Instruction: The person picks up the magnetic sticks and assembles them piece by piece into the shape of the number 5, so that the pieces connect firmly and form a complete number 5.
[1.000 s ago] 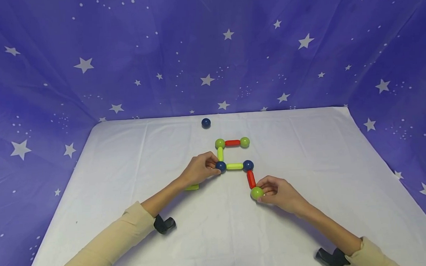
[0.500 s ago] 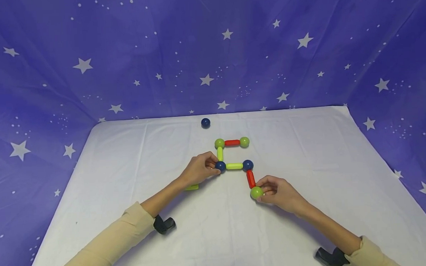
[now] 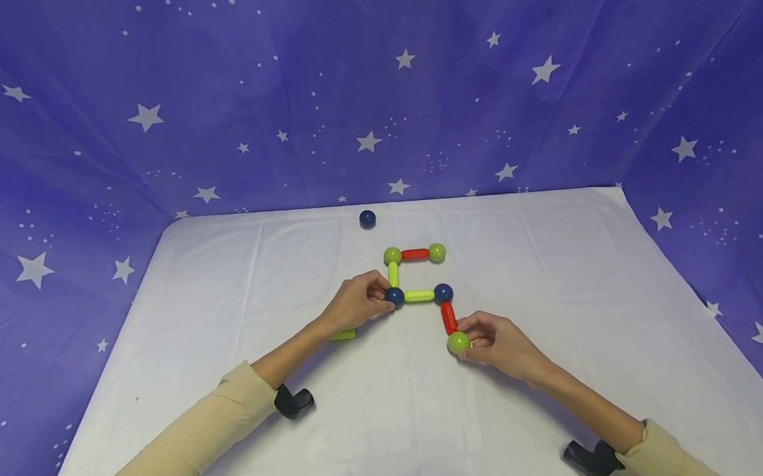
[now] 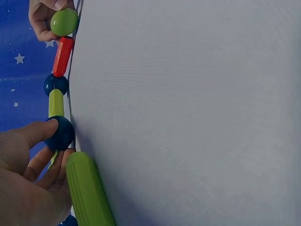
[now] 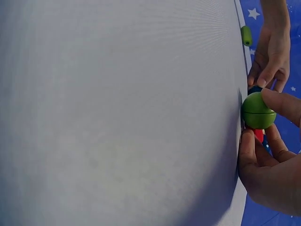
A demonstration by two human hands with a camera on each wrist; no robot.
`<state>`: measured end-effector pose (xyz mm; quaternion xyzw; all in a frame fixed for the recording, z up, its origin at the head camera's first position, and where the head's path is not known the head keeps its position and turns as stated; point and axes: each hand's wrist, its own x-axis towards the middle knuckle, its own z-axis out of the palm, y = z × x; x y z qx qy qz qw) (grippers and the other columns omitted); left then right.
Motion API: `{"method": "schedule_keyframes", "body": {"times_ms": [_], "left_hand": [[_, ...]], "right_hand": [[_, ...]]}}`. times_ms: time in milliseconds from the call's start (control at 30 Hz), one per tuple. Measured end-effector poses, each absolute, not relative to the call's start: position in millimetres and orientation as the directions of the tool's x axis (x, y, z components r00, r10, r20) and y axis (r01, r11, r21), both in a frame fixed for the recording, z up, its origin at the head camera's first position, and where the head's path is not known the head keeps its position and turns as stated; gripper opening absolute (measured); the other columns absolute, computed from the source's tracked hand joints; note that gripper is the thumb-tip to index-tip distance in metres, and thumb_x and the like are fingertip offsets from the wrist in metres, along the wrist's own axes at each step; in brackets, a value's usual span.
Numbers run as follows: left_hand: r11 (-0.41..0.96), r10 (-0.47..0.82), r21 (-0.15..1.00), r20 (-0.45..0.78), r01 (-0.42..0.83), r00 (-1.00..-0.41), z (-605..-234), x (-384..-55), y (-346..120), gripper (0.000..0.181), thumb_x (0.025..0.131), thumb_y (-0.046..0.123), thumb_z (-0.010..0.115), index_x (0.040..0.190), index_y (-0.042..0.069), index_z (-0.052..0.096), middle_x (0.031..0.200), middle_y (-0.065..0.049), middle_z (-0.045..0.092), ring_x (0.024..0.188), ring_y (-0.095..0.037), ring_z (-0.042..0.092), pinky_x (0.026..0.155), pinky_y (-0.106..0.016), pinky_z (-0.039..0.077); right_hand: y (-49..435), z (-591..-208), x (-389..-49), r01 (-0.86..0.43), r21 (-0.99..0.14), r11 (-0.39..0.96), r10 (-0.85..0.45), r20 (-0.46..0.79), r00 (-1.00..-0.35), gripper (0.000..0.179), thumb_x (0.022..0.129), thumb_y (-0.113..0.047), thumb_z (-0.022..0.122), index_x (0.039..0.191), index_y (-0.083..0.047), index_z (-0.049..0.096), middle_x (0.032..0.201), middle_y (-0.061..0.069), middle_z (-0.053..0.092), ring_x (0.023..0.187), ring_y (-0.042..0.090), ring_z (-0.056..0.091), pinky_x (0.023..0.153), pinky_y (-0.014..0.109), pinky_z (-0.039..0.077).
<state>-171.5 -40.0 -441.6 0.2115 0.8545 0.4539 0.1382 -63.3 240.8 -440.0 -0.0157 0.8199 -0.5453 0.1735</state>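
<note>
A chain of balls and rods lies on the white cloth. My left hand point(image 3: 356, 301) pinches the dark blue ball point(image 3: 395, 297) at its left corner. From that ball one yellow-green rod point(image 3: 393, 274) runs back to a green ball point(image 3: 392, 255), where a red rod point(image 3: 415, 253) leads to another green ball point(image 3: 437, 252). A second yellow-green rod point(image 3: 419, 295) joins it to a blue ball point(image 3: 443, 293) on the right. There a red rod point(image 3: 448, 318) slants toward the front, ending in a green ball point(image 5: 258, 111) that my right hand point(image 3: 503, 344) pinches between thumb and fingers.
A loose dark blue ball point(image 3: 368, 219) sits near the table's back edge. Partly hidden under my left forearm is a loose green rod point(image 4: 89, 190). Black wrist devices point(image 3: 293, 402) hang below both forearms. A purple star-printed curtain point(image 3: 375, 96) stands behind the table.
</note>
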Motion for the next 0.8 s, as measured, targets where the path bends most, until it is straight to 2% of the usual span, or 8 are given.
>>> {"method": "schedule_keyframes", "body": {"times_ms": [300, 567, 700, 800], "left_hand": [[0.498, 0.492, 0.834, -0.047, 0.237, -0.869, -441.1, -171.7, -40.3, 0.027, 0.083, 0.007, 0.081, 0.106, 0.003, 0.066, 0.093, -0.003, 0.067, 0.086, -0.015, 0.062, 0.079, -0.028, 0.052], [0.506, 0.478, 0.833, -0.056, 0.223, -0.876, -441.8, -171.9, -39.9, 0.027, 0.084, 0.007, 0.081, 0.106, 0.004, 0.067, 0.093, -0.002, 0.067, 0.086, -0.015, 0.061, 0.079, -0.027, 0.052], [0.496, 0.482, 0.838, -0.049, 0.227, -0.875, -440.9, -171.5, -39.8, 0.027, 0.084, 0.007, 0.081, 0.106, 0.003, 0.067, 0.093, -0.002, 0.067, 0.085, -0.015, 0.062, 0.078, -0.027, 0.052], [0.489, 0.490, 0.840, -0.043, 0.233, -0.871, -440.7, -171.2, -40.2, 0.027, 0.083, 0.006, 0.081, 0.106, 0.003, 0.066, 0.093, -0.003, 0.068, 0.086, -0.015, 0.062, 0.079, -0.028, 0.052]], "right_hand": [[241.7, -444.6, -64.0, 0.149, -0.904, 0.401, -0.199, -0.245, -0.949, 0.039, 0.080, -0.003, 0.080, 0.115, -0.001, 0.063, 0.103, 0.009, 0.068, 0.093, 0.025, 0.064, 0.077, 0.025, 0.051], [241.2, -442.8, -65.9, 0.139, -0.895, 0.423, -0.200, -0.242, -0.949, 0.040, 0.078, -0.003, 0.082, 0.113, -0.002, 0.062, 0.099, 0.008, 0.069, 0.088, 0.025, 0.063, 0.073, 0.026, 0.050], [242.1, -441.9, -68.2, 0.143, -0.884, 0.445, -0.210, -0.258, -0.943, 0.041, 0.078, -0.004, 0.083, 0.113, -0.003, 0.062, 0.097, 0.007, 0.068, 0.085, 0.025, 0.061, 0.070, 0.026, 0.048], [243.2, -440.6, -71.0, 0.154, -0.877, 0.455, -0.218, -0.278, -0.936, 0.041, 0.078, -0.006, 0.083, 0.114, -0.004, 0.062, 0.099, 0.008, 0.066, 0.089, 0.025, 0.060, 0.073, 0.028, 0.050]]}}
